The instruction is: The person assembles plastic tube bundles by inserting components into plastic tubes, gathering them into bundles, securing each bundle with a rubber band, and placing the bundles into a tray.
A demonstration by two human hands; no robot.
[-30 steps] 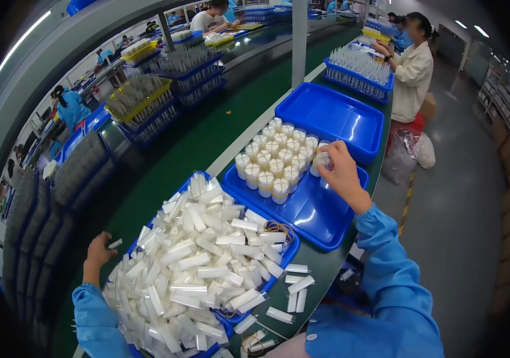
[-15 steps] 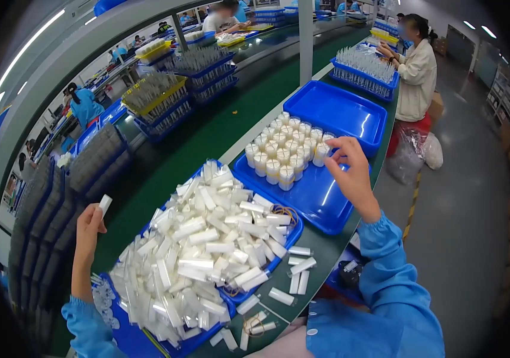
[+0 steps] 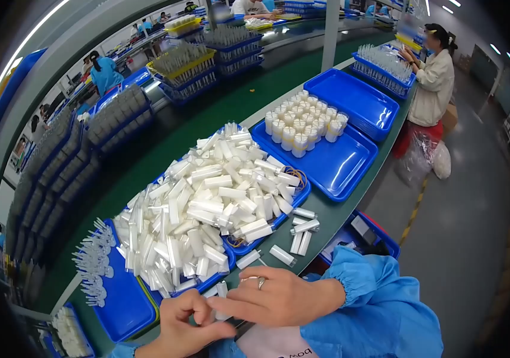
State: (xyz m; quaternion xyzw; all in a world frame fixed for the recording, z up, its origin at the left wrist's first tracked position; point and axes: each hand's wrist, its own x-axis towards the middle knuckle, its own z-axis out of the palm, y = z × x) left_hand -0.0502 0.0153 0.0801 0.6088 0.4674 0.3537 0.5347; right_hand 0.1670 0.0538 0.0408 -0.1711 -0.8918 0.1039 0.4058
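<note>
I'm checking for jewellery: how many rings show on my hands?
1: a silver-coloured ring on your right hand. Your left hand shows only in part, so another could be hidden.

Bright blue work jacket (image 3: pixel 350 330) over a pale, lettered shirt (image 3: pixel 267 342).
The right sleeve (image 3: pixel 383 293) is loose, its soft cloth creased into deep folds, and it ends in a gathered cuff (image 3: pixel 340 275) that puckers round the wrist; the left sleeve (image 3: pixel 124 350), in the same blue, shows only as a small piece at the lower edge. A silver-coloured ring (image 3: pixel 261 283) circles one finger of the right hand (image 3: pixel 282 296). The shirt is a pale, pinkish white, and its dark lettering (image 3: pixel 294 352) runs out of view at the bottom, too cut off to read with certainty.
</note>
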